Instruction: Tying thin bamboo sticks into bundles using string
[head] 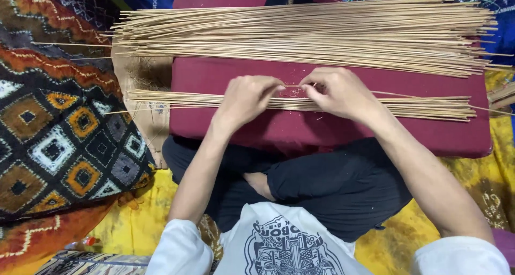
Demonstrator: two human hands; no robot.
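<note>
Cushion (332,130) in dark red spans the middle of the view, resting in front of the person's crossed legs in black trousers (343,186). Patterned cloth (59,125) with diamond shapes lies to the left, and yellow cloth (472,189) covers the floor beneath. Across the far part of the cushion lies a large pile of thin pale sticks (306,36), set side by side. A smaller bundle of sticks (429,107) lies nearer, along the cushion's middle. Left hand (245,99) and right hand (338,92) sit close together above this bundle, fingertips curled inward. Between them they pinch a single thin stick (294,86), held just over the bundle.
</note>
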